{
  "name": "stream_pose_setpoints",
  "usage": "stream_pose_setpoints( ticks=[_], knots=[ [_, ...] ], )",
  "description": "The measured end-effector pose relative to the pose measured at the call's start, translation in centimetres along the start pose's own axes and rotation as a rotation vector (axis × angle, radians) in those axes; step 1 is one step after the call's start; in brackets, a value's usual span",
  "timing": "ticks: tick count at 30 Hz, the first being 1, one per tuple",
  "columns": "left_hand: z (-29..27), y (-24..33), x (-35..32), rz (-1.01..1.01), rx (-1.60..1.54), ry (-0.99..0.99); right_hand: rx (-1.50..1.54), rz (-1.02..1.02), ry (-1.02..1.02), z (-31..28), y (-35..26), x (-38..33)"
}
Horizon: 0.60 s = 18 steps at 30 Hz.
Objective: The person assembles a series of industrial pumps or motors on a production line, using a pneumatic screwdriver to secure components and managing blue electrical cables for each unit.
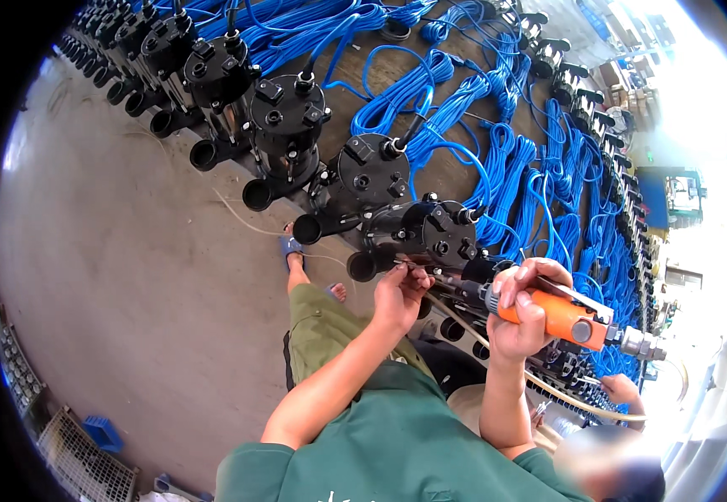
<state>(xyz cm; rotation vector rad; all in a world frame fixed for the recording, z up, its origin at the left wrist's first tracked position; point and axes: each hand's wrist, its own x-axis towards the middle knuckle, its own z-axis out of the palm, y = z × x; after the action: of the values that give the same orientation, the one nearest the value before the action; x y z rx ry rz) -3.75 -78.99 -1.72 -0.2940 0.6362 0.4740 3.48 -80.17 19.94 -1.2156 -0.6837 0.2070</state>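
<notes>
My right hand (521, 328) grips an orange air screwdriver (562, 318), its fingers wrapped round the body and over the lever. The tool lies roughly level, its nose pointing left toward the lower side of a black-topped submersible pump (443, 236). My left hand (401, 294) is beside that pump's body, near the tool's tip, with thumb and fingertips pinched together. Whatever sits in the pinch is too small to make out. The pump has a black round outlet (362, 266) on its left and a blue cable at its top.
More pumps (284, 125) stand in a row to the upper left, with bundled blue cables (397, 92) behind them. A pale air hose (564, 391) runs past my right forearm. Another person's hand (623, 391) is at the lower right. A blue crate (104, 432) stands on the floor.
</notes>
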Motion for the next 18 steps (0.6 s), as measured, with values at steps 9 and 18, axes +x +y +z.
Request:
stream_pose_setpoints(
  ticks=[9,18],
  knots=[
    [1.4,0.9,-0.9,-0.005,0.163,0.078,-0.006,-0.013,-0.226,0.1,1.9,0.5],
    [3.1,4.3,-4.9,0.801,1.52,0.092,-0.028,0.042,-0.259,-0.5,2.3,0.4]
  ],
)
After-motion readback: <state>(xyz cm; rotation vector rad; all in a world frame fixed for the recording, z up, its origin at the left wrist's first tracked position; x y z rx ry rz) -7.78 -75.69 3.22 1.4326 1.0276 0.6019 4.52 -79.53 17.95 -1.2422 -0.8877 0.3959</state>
